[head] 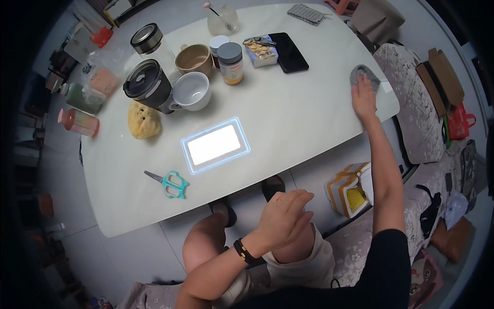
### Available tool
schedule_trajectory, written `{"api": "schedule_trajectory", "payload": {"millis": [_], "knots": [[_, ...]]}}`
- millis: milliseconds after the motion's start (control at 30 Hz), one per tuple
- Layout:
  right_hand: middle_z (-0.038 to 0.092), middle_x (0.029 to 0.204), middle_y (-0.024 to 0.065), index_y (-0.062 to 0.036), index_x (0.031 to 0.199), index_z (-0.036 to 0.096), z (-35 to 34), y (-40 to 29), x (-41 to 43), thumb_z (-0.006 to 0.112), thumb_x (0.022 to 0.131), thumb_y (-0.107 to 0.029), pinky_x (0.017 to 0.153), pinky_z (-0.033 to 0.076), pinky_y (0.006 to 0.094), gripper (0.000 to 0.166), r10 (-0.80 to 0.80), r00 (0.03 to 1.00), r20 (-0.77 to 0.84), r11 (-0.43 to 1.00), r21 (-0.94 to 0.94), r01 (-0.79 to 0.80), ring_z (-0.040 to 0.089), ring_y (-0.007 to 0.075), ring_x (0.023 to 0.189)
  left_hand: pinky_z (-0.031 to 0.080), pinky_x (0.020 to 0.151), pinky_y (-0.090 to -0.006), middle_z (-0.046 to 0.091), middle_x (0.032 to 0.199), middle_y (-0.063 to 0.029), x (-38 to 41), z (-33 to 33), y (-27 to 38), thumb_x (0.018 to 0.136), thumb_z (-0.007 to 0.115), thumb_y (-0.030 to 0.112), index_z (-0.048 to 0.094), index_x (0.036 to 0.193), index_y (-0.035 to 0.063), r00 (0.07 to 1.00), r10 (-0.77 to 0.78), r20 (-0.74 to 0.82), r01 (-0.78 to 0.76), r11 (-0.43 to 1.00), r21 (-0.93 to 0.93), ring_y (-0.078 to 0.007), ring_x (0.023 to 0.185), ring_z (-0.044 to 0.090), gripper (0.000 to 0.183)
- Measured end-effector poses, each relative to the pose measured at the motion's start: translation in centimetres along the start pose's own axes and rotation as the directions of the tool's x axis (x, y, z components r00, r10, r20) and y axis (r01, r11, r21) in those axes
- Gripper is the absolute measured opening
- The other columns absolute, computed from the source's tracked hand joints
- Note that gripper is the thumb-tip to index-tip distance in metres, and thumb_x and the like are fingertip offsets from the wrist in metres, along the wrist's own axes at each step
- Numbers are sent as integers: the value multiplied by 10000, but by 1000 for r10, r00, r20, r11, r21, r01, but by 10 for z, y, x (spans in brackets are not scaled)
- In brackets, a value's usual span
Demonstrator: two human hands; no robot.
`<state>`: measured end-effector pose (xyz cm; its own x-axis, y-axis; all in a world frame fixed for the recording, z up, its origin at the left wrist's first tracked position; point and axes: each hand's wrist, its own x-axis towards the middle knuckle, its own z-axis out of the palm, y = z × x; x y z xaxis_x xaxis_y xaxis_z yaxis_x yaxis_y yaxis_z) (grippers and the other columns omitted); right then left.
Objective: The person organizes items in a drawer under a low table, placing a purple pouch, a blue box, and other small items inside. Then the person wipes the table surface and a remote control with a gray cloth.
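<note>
My right hand [364, 96] reaches out to the right end of the white glossy table [270, 112]. Its fingers press a grey cloth [372, 75] against the tabletop, close to the edge. Over my knees hovers my left hand [283, 218], with nothing in it and its fingers loosely apart. A dark beaded bracelet [244, 251] circles that wrist. Scissors with turquoise handles [175, 185] lie near the front left edge, their blades pointing left. Part of the grey cloth is hidden under my fingers.
A lidded tumbler [148, 85], a white cup [192, 91], a brown mug [194, 60], a grey-lidded jar [230, 63] and a yellow plush-like object [143, 120] stand left of centre. Behind are a black smartphone [288, 52], a glass bowl [223, 20] and a folded checked cloth [307, 14].
</note>
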<state>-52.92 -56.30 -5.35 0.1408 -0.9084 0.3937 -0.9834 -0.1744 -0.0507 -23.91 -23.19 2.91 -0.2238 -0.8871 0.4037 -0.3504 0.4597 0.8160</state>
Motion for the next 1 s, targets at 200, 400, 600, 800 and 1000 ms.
{"api": "schedule_trajectory", "payload": {"millis": [200,400,600,800,1000], "knots": [[389,1434,185,-122,1367,457,8,-91,-22,453,942,-316,1029,319,578,467,-85,996,-2,983,-163,84,370,378,1317,439,741,-376,587,1052,-148,9,5,-13,797,611,71,539,1135,13,998,-66,13,65,996,56,-290,849,582,351],[415,1383,159,-175,1307,519,-75,-154,-89,571,877,-296,1054,316,470,450,-491,868,70,823,363,436,379,341,1291,433,715,-355,588,1023,-139,9,10,-13,814,600,65,550,1107,13,995,-98,-11,99,992,80,-263,774,581,302],[354,1444,194,-131,1389,431,-12,19,-21,464,942,-394,1085,280,475,519,-157,987,27,987,-42,158,302,377,1350,428,696,-370,590,952,-136,11,12,-11,828,611,113,553,1081,11,976,-205,68,198,976,93,-284,782,582,279],[312,1485,190,-104,1447,330,4,67,34,325,984,-409,1096,264,485,555,287,955,67,942,-201,-269,281,367,1374,439,730,-416,602,952,-169,10,25,-13,860,598,214,554,1057,5,891,-357,279,296,925,238,-335,824,591,291],[427,1394,197,-56,1385,399,9,-62,-8,436,948,-316,1062,310,467,509,-217,974,-64,976,-47,214,393,383,1278,453,803,-425,609,946,-203,17,32,-14,872,589,285,555,1081,-7,812,-425,400,336,901,275,-366,882,602,360]]}}
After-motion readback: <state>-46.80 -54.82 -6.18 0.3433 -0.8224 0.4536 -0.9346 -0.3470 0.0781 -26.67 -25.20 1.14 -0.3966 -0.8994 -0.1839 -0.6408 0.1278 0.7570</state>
